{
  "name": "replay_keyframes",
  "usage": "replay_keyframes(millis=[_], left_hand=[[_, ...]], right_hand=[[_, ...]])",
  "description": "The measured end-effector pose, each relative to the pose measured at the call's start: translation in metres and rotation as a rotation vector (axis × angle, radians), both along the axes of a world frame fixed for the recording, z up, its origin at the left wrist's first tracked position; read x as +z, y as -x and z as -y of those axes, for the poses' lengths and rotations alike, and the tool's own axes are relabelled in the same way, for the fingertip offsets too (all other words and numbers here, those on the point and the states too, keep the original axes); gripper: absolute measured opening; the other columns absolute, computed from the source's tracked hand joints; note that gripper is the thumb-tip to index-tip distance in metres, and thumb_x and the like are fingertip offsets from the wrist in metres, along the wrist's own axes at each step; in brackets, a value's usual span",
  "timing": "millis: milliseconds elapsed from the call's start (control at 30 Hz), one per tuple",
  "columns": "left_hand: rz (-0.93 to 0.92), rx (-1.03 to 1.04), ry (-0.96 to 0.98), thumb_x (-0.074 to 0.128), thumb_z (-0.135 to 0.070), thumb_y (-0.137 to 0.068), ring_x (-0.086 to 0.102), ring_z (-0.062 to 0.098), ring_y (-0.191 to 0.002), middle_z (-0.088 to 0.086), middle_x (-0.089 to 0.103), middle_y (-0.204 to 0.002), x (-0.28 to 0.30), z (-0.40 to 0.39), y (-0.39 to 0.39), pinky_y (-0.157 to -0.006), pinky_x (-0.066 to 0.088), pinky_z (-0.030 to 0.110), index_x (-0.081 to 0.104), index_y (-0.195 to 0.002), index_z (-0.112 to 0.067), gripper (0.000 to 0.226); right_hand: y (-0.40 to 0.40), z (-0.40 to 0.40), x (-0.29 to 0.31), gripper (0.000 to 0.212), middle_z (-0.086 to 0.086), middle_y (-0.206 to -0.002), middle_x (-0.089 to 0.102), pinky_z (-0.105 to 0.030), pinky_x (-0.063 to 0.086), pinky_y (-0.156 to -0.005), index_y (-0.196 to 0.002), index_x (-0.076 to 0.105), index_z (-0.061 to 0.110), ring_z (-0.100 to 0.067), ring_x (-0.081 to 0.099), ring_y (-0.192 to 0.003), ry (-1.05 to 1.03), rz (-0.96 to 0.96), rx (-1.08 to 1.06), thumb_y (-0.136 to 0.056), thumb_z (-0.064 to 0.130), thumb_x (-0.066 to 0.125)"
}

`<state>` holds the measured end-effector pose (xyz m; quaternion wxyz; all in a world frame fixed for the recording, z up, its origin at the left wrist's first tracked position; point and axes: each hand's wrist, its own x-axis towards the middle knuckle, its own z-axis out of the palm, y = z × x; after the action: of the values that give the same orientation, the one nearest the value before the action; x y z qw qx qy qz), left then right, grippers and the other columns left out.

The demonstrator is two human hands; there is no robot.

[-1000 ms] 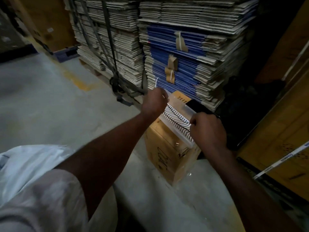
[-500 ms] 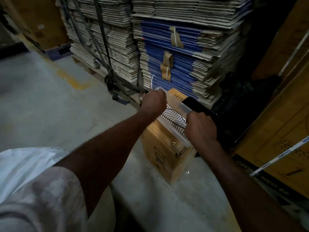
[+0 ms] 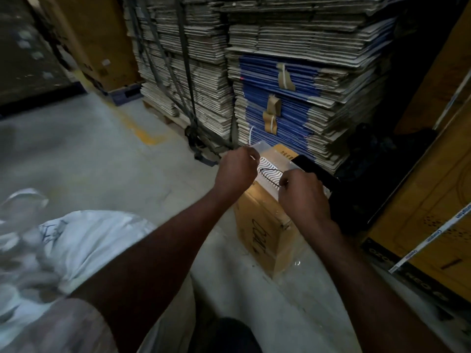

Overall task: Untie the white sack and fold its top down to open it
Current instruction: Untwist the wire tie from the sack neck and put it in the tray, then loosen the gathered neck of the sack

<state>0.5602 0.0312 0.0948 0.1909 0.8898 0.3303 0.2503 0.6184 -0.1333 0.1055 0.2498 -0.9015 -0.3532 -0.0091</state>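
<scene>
Judging from how things lie, the untying and folding of the white sack [image 3: 84, 240] has not visibly begun: it sits at the lower left of the frame, partly behind the left forearm, a crumpled, slightly glossy bundle with dark scribbled marks on it, and neither hand is near it. Its tied neck cannot be made out, so whether any knot is loosened is not something these pictures settle. Both hands are busy at the centre of the frame instead. The left hand [image 3: 235, 171] is closed in a loose fist with a short pale strand poking from it; the right hand [image 3: 303, 193] is also curled shut, pinching one end of a thin black cord [image 3: 271, 174] that loops between them. Under the cord lies a clear plastic packet [image 3: 270, 165] printed with wavy dark-and-white lines, resting on top of a brown cardboard box [image 3: 265, 235] with handwritten lettering on its side. Behind, in the upper half, stand strapped stacks of flattened cartons [image 3: 293, 59], ragged-edged, grey and blue. The floor [image 3: 89, 159] is smooth pale concrete.
</scene>
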Motion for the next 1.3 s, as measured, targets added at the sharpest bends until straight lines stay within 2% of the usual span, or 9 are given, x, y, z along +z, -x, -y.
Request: replay_keyframes(millis=[100,233,367,567,667,867,967,1167,1300], left_hand=[[0.070,0.028,0.068,0.059,-0.012,-0.089,0.077,0.019,-0.080,0.007,0.083,-0.091,0.017,0.020,0.038,-0.074,0.063,0.035,0.082,-0.098,-0.019,0.026],[0.216,0.068,0.071,0.063,-0.012,-0.092,0.072,0.009,-0.077,-0.002,0.082,-0.092,0.036,0.055,0.101,-0.072,0.058,0.029,0.083,-0.103,-0.020,0.025],[0.354,0.095,0.075,0.068,-0.013,-0.092,0.073,-0.001,-0.084,-0.010,0.081,-0.094,0.049,0.085,0.174,-0.077,0.056,0.020,0.083,-0.105,-0.024,0.022],[0.462,0.237,0.062,0.071,-0.017,-0.096,0.072,-0.007,-0.090,-0.014,0.080,-0.095,0.067,0.111,0.284,-0.079,0.055,0.014,0.081,-0.105,-0.023,0.015],[0.507,0.320,0.088,0.071,-0.018,-0.098,0.072,-0.007,-0.092,-0.015,0.080,-0.095,0.075,0.123,0.335,-0.076,0.051,0.008,0.081,-0.107,-0.023,0.015],[0.578,0.466,0.124,0.070,-0.018,-0.100,0.073,0.001,-0.090,-0.015,0.079,-0.093,0.081,0.149,0.413,-0.075,0.053,0.013,0.080,-0.107,-0.027,0.016],[0.640,0.523,0.131,0.071,-0.017,-0.099,0.075,0.003,-0.089,-0.014,0.080,-0.093,0.075,0.153,0.450,-0.079,0.057,0.018,0.080,-0.106,-0.027,0.015],[0.723,0.695,0.104,0.072,-0.014,-0.098,0.076,0.004,-0.090,-0.015,0.081,-0.092,0.060,0.135,0.516,-0.078,0.058,0.024,0.080,-0.102,-0.027,0.016],[0.730,0.782,0.083,0.071,-0.013,-0.098,0.075,0.008,-0.087,-0.015,0.080,-0.090,0.046,0.115,0.543,-0.074,0.056,0.025,0.079,-0.104,-0.028,0.018]], right_hand=[[0.037,0.008,0.014,0.019,-0.005,-0.096,0.077,-0.040,0.062,-0.074,-0.097,0.078,0.018,-0.030,0.073,-0.095,-0.095,-0.032,0.088,-0.091,0.014,0.061],[0.093,0.022,0.037,0.016,-0.007,-0.088,0.077,-0.043,0.058,-0.074,-0.088,0.076,0.017,-0.032,0.071,-0.090,-0.243,-0.082,0.169,-0.094,0.020,0.061],[0.155,0.029,0.046,0.018,-0.005,-0.092,0.078,-0.045,0.058,-0.080,-0.095,0.078,0.019,-0.030,0.072,-0.092,-0.324,-0.080,0.274,-0.094,0.020,0.060],[0.240,0.030,0.059,0.022,0.001,-0.101,0.080,-0.022,0.050,-0.081,-0.108,0.081,0.019,-0.012,0.072,-0.090,-0.458,-0.098,0.391,-0.095,0.011,0.065],[0.285,0.029,0.062,0.026,0.006,-0.104,0.080,-0.027,0.060,-0.084,-0.112,0.079,0.019,-0.006,0.074,-0.088,-0.530,-0.192,0.496,-0.096,0.007,0.063],[0.351,0.026,0.066,0.034,0.011,-0.077,0.076,-0.012,0.052,-0.073,-0.105,0.076,0.024,0.000,0.074,-0.077,-0.513,-0.369,0.657,-0.092,-0.002,0.058],[0.371,0.019,0.061,0.031,0.008,-0.074,0.076,-0.007,0.049,-0.072,-0.103,0.074,0.021,0.003,0.073,-0.074,-0.491,-0.391,0.703,-0.095,-0.003,0.056],[0.399,-0.007,0.050,0.029,0.008,-0.080,0.078,-0.024,0.059,-0.080,-0.103,0.075,0.021,-0.001,0.075,-0.079,-0.478,-0.427,0.769,-0.094,-0.002,0.060],[0.413,-0.031,0.035,0.025,0.010,-0.099,0.077,-0.034,0.060,-0.089,-0.104,0.076,0.020,-0.008,0.074,-0.092,-0.540,-0.372,0.802,-0.093,0.000,0.065]])
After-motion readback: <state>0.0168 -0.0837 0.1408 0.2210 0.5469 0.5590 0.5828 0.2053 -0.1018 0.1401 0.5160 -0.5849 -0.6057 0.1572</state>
